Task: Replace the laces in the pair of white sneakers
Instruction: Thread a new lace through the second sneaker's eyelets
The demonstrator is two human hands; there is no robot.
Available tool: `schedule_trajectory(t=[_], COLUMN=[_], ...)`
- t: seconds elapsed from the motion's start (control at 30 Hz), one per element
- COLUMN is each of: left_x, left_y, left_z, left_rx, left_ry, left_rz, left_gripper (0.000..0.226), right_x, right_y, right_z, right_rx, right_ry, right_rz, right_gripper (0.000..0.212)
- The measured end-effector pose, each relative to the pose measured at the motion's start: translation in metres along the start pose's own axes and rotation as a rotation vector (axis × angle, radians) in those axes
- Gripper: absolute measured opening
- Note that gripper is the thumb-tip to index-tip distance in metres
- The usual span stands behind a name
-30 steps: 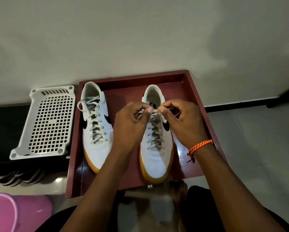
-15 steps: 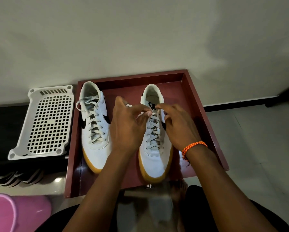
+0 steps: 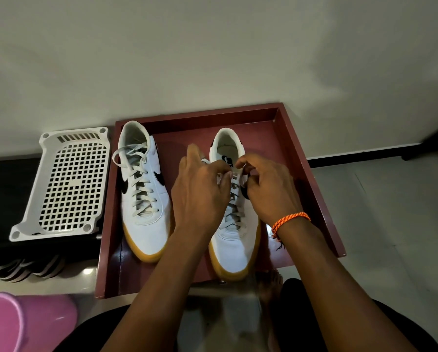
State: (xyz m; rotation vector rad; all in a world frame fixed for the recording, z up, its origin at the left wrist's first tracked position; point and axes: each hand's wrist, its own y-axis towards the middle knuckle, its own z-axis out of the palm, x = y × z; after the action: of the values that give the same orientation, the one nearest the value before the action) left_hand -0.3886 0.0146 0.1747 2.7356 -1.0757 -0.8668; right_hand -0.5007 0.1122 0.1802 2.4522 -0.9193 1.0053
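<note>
Two white sneakers with black swooshes and tan soles stand side by side in a dark red tray (image 3: 322, 199), toes toward me. The left sneaker (image 3: 145, 196) is laced with pale grey laces tied in a loose bow. Over the right sneaker (image 3: 234, 246), my left hand (image 3: 200, 196) and my right hand (image 3: 268, 189) meet at the top eyelets. Each pinches an end of the right sneaker's lace (image 3: 234, 214). My hands hide the knot area. An orange braided band circles my right wrist.
A white perforated plastic basket (image 3: 65, 184) lies upside down left of the tray on a dark surface. A pink plastic tub (image 3: 17, 323) sits at the lower left. A pale wall rises behind the tray. Pale floor tiles spread to the right.
Both hands have shifted slightly toward the heel of the right sneaker, still working the lace ends. My left index finger has lifted. The left sneaker has not moved.
</note>
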Motion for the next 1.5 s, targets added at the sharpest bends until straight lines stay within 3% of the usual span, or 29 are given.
schedule_trajectory(t=[0.27,0.6,0.77,1.07,1.43,1.5], left_x=[0.001,-0.009,-0.010,0.001,0.002,0.002], left_y=[0.002,0.009,0.005,0.005,0.003,0.003], left_z=[0.010,0.021,0.019,0.011,0.013,0.013], left_rx=[0.057,0.090,0.112,0.287,0.278,0.273], left_ry=[-0.173,-0.343,-0.203,-0.245,-0.173,-0.176], left_rz=[-0.109,-0.269,-0.178,-0.055,-0.049,-0.059], left_gripper=[0.013,0.008,0.014,0.028,0.041,0.040], right_x=[-0.002,-0.008,-0.010,-0.009,-0.006,-0.006], right_y=[-0.001,-0.002,-0.001,0.000,0.003,0.006], right_z=[0.002,0.003,0.005,0.007,0.001,-0.005], right_rx=[-0.021,-0.001,-0.008,-0.108,-0.145,-0.103], right_ry=[0.072,0.205,0.193,0.126,0.213,0.361], right_rz=[0.061,0.160,0.134,0.103,0.100,0.061], right_gripper=[0.042,0.034,0.030,0.007,0.013,0.013])
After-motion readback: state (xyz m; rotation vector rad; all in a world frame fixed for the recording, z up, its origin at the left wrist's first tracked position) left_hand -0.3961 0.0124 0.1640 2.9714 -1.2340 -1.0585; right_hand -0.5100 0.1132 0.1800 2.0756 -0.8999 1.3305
